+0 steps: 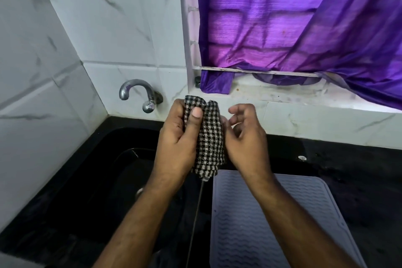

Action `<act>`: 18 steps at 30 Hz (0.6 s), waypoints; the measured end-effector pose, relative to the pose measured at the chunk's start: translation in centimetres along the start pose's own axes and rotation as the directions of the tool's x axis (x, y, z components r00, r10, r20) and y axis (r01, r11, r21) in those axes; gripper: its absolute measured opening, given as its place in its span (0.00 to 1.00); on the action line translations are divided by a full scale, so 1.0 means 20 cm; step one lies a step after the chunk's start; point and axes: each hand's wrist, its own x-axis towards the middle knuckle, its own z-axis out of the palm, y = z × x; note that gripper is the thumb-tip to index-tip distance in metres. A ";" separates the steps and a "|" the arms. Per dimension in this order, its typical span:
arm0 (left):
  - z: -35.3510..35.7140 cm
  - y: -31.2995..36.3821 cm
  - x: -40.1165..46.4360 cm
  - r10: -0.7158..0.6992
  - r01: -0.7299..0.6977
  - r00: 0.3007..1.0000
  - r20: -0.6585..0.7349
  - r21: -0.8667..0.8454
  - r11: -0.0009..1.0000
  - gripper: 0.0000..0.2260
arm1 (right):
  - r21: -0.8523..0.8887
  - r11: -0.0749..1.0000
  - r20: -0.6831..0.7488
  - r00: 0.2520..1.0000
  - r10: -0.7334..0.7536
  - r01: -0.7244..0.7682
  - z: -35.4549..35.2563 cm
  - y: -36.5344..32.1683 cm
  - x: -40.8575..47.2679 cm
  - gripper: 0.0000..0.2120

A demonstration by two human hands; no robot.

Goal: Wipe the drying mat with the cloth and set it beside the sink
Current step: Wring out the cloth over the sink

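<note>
A black-and-white checked cloth (210, 139), bunched into a roll, is held upright above the sink's right edge. My left hand (177, 139) grips it, thumb pressed on its front. My right hand (245, 135) is against the cloth's right side with its fingers curled and apart, and I cannot see whether it grips. A grey ribbed drying mat (272, 224) lies flat on the black counter, just right of the sink, below my right forearm.
A black sink (108, 180) fills the lower left, with a chrome tap (139, 93) on the marble-tiled wall behind it. The black counter (359, 176) runs to the right. A purple curtain (304, 28) hangs over the window ledge at the back.
</note>
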 end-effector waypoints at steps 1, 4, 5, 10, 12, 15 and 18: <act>0.00 -0.01 0.00 0.011 -0.011 1.000 -0.003 0.015 1.000 0.07 | 0.077 0.996 0.066 0.997 0.047 -0.052 0.00 -0.01 -0.01 0.09; 0.03 -0.03 -0.02 -0.042 0.041 0.999 -0.026 -0.044 0.998 0.08 | 0.420 0.815 0.306 0.908 0.286 -0.399 0.00 -0.09 -0.07 0.17; 0.05 -0.03 -0.03 -0.081 0.078 0.996 -0.030 -0.104 0.992 0.08 | 0.485 0.740 0.337 0.880 0.334 -0.466 0.00 -0.12 -0.09 0.19; 0.07 -0.01 -0.08 -0.288 0.287 0.956 0.058 -0.395 0.873 0.09 | 0.667 0.443 0.474 0.800 0.368 -0.599 -0.01 -0.19 -0.12 0.29; 0.05 0.01 -0.07 -0.310 0.323 0.945 0.099 -0.421 0.848 0.12 | 0.697 0.324 0.553 0.768 0.325 -0.639 -0.01 -0.17 -0.12 0.31; 0.00 0.02 -0.07 -0.191 0.188 0.982 0.007 -0.210 0.959 0.09 | 0.695 0.183 0.657 0.717 0.233 -0.696 -0.01 -0.19 -0.12 0.31; -0.08 -0.04 -0.02 0.050 -0.014 0.984 -0.170 0.205 0.979 0.10 | 0.661 0.205 0.706 0.691 0.156 -0.722 0.02 -0.22 -0.16 0.24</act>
